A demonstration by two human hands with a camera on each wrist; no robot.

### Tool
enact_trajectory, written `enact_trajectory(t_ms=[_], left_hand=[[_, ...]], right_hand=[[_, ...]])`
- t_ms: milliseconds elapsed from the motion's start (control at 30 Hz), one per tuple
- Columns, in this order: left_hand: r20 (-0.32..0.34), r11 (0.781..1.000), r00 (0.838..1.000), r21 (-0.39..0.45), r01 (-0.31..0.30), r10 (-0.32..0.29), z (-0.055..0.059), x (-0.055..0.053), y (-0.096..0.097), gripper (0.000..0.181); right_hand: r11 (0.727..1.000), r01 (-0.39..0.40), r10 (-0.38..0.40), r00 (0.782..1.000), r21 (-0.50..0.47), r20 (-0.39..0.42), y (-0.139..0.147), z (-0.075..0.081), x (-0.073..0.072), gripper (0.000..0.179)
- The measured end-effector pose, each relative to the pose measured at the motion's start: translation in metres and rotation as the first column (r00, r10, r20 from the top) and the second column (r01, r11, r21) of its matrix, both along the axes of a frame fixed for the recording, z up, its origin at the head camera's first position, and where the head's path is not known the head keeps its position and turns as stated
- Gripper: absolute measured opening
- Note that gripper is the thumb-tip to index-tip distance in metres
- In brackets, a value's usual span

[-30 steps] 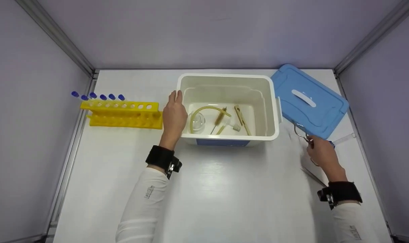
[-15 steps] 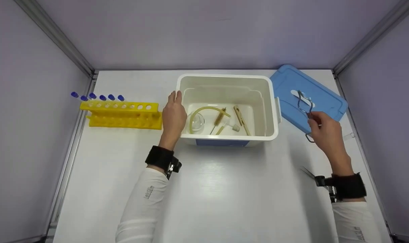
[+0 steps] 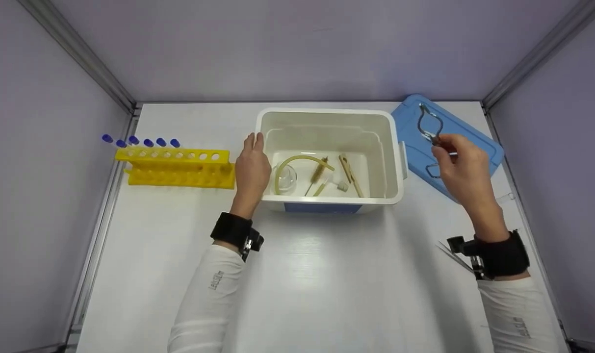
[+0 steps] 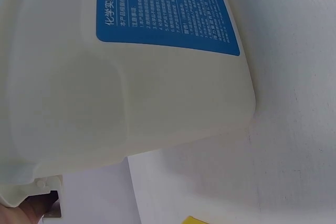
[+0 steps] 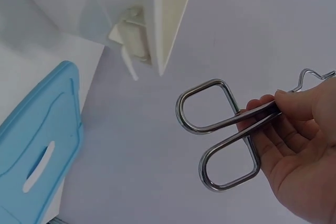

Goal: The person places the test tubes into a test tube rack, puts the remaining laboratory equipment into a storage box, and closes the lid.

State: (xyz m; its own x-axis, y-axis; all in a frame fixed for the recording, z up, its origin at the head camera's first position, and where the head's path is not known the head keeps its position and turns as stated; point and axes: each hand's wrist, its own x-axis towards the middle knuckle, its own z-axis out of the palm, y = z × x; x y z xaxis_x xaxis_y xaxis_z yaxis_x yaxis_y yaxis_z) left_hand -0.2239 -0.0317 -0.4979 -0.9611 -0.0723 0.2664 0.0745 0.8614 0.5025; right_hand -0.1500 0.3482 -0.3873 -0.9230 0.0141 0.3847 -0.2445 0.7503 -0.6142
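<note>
My right hand [image 3: 466,169] pinches metal crucible tongs [image 3: 428,137] between thumb and fingers, raised over the blue lid [image 3: 474,142]. In the right wrist view the two looped handles of the tongs stick out past the fingertips. My left hand [image 3: 252,171] holds the left side of a white plastic box [image 3: 326,200]; the left wrist view shows its fingers [image 4: 31,209] at the box's side handle. Inside the box lie a yellow rubber tube [image 3: 302,157], a bottle brush [image 3: 319,172], a wooden test tube clamp [image 3: 349,171], a round glass piece [image 3: 286,177] and a small stoppered piece [image 3: 342,186].
A yellow test tube rack [image 3: 179,179] with several blue-capped tubes stands at the left. Tweezers [image 3: 454,256] lie near my right wrist. A clear tube [image 3: 507,197] shows at the table's right edge. Partition walls close in the back and sides.
My right hand has lifted the crucible tongs from the right side of the table, moving them up, back and slightly left over the lid. My left hand stays at the box.
</note>
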Motion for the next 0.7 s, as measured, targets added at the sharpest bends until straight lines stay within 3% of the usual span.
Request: enact_trajectory(t_ms=[200,400,700], left_hand=[[0.009,1.000,1.000,0.006,0.003,-0.003,0.001,0.000,-0.002,0.044],[0.008,1.000,1.000,-0.001,0.007,-0.007,0.001,0.002,-0.002,0.044],[-0.021,1.000,1.000,0.000,0.015,-0.015,0.001,0.002,-0.002,0.043]], right_hand=[[0.999,-0.047,0.047,0.998,-0.001,-0.044,-0.022,0.011,-0.011,0.023],[0.995,-0.098,0.098,0.995,-0.014,-0.006,-0.041,0.016,-0.022,0.024],[0.989,-0.139,0.143,0.987,-0.053,0.071,-0.063,0.006,-0.036,0.022]])
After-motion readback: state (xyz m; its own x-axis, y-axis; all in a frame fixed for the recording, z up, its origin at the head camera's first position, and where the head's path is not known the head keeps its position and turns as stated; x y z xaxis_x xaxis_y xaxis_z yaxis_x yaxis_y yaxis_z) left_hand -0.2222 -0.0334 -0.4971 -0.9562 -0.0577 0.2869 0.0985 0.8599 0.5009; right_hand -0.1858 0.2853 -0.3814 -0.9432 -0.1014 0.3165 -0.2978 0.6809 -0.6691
